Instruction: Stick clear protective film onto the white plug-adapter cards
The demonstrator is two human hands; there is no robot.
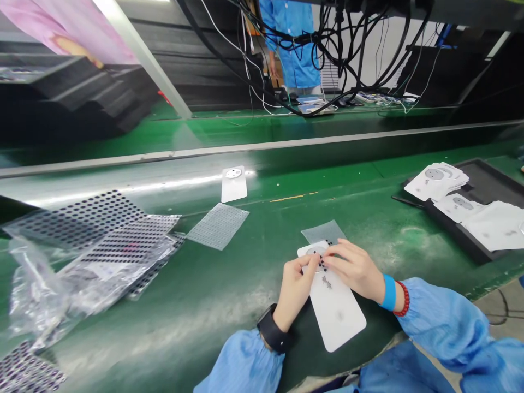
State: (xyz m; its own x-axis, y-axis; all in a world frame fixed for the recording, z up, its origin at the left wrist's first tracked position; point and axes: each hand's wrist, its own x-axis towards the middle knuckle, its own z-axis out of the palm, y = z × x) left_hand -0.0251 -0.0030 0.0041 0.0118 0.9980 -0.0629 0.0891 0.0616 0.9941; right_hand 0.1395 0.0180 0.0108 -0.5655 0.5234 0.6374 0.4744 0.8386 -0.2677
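Observation:
A white rounded plate (338,311) with a round grey cutout near its far end lies on the green belt (245,273) in front of me. My left hand (295,288) rests on its left edge, fingers curled and pinched near the cutout. My right hand (355,267) lies across the plate's upper part, fingertips pressed together at the same spot by several small black dots. A thin clear film sheet (323,231) lies just beyond the plate. What the fingertips pinch is too small to name.
A second white plate (233,184) and a dotted clear sheet (218,225) lie farther out. Plastic bags of black-dotted sheets (94,245) pile at left. A black tray (487,188) with stacked white plates sits at right. A person in blue (292,49) stands beyond hanging cables.

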